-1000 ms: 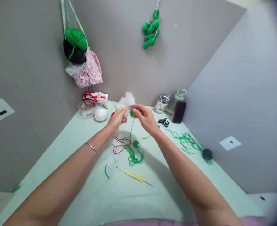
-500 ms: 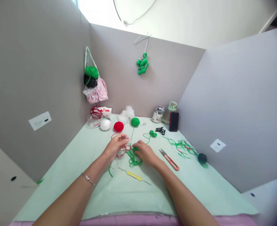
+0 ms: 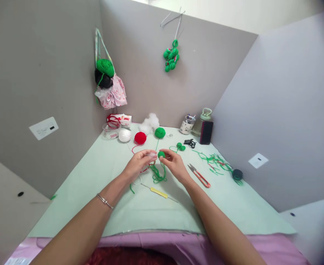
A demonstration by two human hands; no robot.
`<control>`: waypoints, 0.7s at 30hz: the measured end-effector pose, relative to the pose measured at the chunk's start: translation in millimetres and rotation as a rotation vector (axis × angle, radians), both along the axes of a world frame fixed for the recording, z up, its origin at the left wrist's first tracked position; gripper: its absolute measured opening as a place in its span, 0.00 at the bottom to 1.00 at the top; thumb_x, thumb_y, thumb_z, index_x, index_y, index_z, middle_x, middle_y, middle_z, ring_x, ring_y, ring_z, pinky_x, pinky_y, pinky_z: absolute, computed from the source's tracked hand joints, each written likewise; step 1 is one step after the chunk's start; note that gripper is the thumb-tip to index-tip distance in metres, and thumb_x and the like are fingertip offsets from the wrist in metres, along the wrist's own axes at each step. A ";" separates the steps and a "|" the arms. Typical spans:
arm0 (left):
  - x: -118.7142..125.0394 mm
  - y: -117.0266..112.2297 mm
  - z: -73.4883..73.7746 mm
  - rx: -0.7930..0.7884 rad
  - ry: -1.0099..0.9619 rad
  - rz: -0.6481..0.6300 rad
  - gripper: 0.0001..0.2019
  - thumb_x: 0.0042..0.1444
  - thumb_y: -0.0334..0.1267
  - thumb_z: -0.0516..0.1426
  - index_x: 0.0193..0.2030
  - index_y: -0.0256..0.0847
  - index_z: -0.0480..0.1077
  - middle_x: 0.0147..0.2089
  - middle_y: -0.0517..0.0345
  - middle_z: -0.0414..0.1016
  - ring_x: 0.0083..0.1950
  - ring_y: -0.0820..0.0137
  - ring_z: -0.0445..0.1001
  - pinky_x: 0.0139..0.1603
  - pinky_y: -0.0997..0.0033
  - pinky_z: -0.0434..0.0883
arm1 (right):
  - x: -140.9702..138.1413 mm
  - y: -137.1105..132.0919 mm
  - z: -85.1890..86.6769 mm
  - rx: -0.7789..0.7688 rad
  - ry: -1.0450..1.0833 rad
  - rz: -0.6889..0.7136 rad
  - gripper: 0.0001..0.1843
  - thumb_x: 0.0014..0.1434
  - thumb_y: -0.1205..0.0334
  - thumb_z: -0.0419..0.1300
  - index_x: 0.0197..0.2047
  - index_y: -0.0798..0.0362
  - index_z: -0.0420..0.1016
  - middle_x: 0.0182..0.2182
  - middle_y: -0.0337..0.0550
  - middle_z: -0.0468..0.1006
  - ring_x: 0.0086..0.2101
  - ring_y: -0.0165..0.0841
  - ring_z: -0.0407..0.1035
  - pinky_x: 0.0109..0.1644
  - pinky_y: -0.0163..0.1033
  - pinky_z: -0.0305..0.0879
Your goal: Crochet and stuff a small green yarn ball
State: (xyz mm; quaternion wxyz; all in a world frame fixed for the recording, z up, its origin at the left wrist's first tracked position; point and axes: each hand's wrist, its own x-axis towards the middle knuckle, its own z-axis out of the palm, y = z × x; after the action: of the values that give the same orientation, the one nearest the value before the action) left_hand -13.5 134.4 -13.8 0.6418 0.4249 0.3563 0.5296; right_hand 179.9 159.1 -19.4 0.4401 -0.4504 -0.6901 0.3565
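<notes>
My left hand pinches a small tuft of white stuffing between thumb and fingers. Close to its right, my right hand grips a small round green crochet piece by its edge, raised above the table. A loose tangle of green yarn lies below the hands, with red yarn partly hidden behind the left fingers. In front of me rests a yellow-handled crochet hook. Orange-handled thread snips lie right of my right hand.
Balls of white yarn, red yarn and green yarn sit toward the back, before a heap of stuffing. Green yarn scraps lie at right, near a black round object. A phone leans beside a bottle.
My right hand has lifted the green piece off the table and tilted it up. My left hand has brought the stuffing closer to it. The camera view has tipped downward.
</notes>
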 end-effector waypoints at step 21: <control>14.6 3.3 -22.8 0.079 0.088 0.185 0.21 0.42 0.36 0.68 0.45 0.40 0.74 0.43 0.58 0.78 0.37 0.71 0.74 0.42 0.71 0.71 | -17.5 -8.3 -17.8 0.094 0.044 0.067 0.20 0.58 0.67 0.62 0.54 0.50 0.79 0.45 0.45 0.76 0.33 0.30 0.73 0.41 0.39 0.75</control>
State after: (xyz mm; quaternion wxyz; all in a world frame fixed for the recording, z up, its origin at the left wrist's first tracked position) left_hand 1.1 137.7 -36.6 0.5566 0.4381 0.4006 0.5811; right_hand 162.5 150.8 -37.2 0.4639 -0.3979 -0.7109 0.3480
